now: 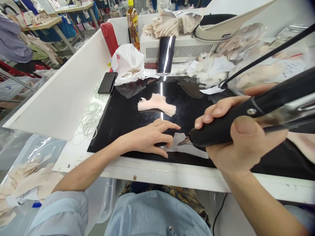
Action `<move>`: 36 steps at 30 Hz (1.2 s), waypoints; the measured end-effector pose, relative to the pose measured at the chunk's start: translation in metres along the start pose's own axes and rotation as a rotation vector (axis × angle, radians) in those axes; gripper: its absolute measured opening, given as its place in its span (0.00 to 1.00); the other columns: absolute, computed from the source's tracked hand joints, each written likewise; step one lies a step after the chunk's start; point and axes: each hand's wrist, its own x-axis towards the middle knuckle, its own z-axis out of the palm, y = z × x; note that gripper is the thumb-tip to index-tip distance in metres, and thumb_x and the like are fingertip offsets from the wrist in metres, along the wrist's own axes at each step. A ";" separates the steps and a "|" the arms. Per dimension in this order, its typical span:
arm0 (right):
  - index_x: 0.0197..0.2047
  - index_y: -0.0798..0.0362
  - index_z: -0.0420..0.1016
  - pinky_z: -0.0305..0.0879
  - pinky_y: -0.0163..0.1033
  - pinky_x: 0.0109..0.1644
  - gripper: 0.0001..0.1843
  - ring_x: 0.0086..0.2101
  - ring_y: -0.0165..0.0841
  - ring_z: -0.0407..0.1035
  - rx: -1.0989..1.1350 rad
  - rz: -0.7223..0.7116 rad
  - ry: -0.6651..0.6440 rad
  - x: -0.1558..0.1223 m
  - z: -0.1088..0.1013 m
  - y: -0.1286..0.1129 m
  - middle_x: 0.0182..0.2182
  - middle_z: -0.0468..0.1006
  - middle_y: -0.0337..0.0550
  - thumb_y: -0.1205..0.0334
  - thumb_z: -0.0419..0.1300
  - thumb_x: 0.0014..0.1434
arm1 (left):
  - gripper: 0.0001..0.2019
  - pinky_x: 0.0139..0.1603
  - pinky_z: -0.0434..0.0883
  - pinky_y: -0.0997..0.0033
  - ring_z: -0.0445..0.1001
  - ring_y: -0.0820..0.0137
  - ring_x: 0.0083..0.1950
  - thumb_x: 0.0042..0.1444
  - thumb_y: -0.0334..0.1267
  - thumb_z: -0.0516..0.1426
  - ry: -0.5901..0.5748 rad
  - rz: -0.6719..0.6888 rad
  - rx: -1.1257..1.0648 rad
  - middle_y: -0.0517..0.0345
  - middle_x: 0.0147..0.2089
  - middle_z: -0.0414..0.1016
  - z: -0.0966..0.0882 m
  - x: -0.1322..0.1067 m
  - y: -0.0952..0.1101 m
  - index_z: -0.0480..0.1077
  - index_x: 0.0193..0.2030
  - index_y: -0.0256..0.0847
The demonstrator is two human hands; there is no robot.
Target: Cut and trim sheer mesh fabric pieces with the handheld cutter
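My left hand (pixel 150 136) rests low over a glossy black work surface (pixel 123 121), its fingers spread and slightly bent. Its fingertips come close to a pale, flat piece (pixel 194 151) near the front edge; I cannot tell whether they touch it. Beyond that hand lies a small stack of pale pink fabric pieces (pixel 157 103), untouched. My right hand (pixel 236 141) is wrapped round a thick black-handled tool (pixel 214 132) with a metal lever, held up close to the camera. Its far end runs out of view on the right, so its exact kind is unclear.
White elastic bands (pixel 91 119) and a black phone (pixel 107 82) lie on the left. Behind stand a white plastic bag (pixel 129 62), a red flask (pixel 109 37), a drink bottle (pixel 133 24) and a propped phone (pixel 166 54). A clear bin (pixel 44 144) holds fabric pieces.
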 end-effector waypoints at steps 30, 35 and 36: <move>0.47 0.37 0.75 0.68 0.41 0.23 0.16 0.22 0.31 0.68 -0.184 -0.093 -0.025 0.005 -0.012 0.002 0.27 0.73 0.33 0.55 0.69 0.55 | 0.09 0.50 0.74 0.64 0.75 0.66 0.50 0.68 0.40 0.56 0.183 -0.209 0.235 0.53 0.48 0.77 0.001 0.001 0.014 0.74 0.50 0.39; 0.48 0.38 0.75 0.69 0.42 0.24 0.16 0.21 0.31 0.68 -0.187 -0.074 -0.020 0.003 -0.009 0.002 0.27 0.74 0.33 0.54 0.69 0.55 | 0.09 0.56 0.72 0.60 0.76 0.65 0.53 0.70 0.35 0.53 0.153 -0.182 0.316 0.54 0.51 0.79 0.004 0.001 0.004 0.74 0.49 0.38; 0.47 0.37 0.74 0.69 0.41 0.24 0.16 0.21 0.31 0.68 -0.180 -0.072 -0.009 0.003 -0.008 0.002 0.28 0.74 0.33 0.54 0.70 0.55 | 0.09 0.57 0.72 0.60 0.76 0.64 0.53 0.70 0.35 0.53 0.183 -0.182 0.340 0.53 0.51 0.79 0.003 0.000 0.002 0.74 0.50 0.38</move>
